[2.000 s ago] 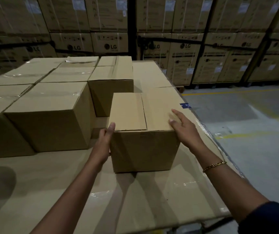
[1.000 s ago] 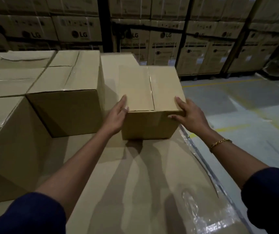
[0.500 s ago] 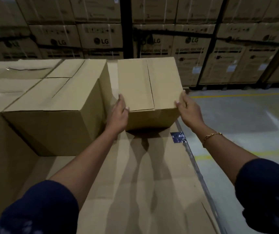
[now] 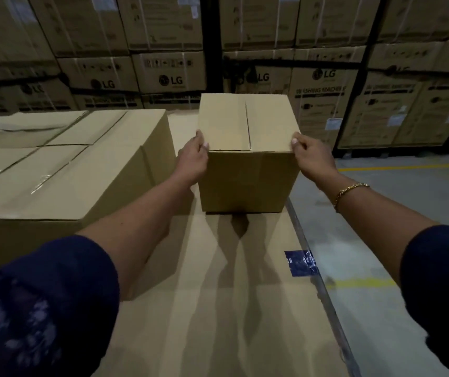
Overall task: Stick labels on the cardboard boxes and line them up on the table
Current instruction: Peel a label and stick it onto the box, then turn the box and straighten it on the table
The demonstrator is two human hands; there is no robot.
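Observation:
A plain brown cardboard box stands on the cardboard-covered table, close to its right edge and far from me. My left hand grips the box's left side near the top edge. My right hand grips its right side, thumb at the top corner. The top flaps meet in a seam with no tape or label showing. To its left, a row of larger closed boxes lies across the table, with a narrow gap between them and the held box.
A blue tape patch sits at the table's right edge. The grey warehouse floor with yellow lines lies to the right. Stacked LG cartons on racks fill the back wall.
The box has travelled away from me along the table's right edge with both hands on its sides. It now stands well past the blue tape patch.

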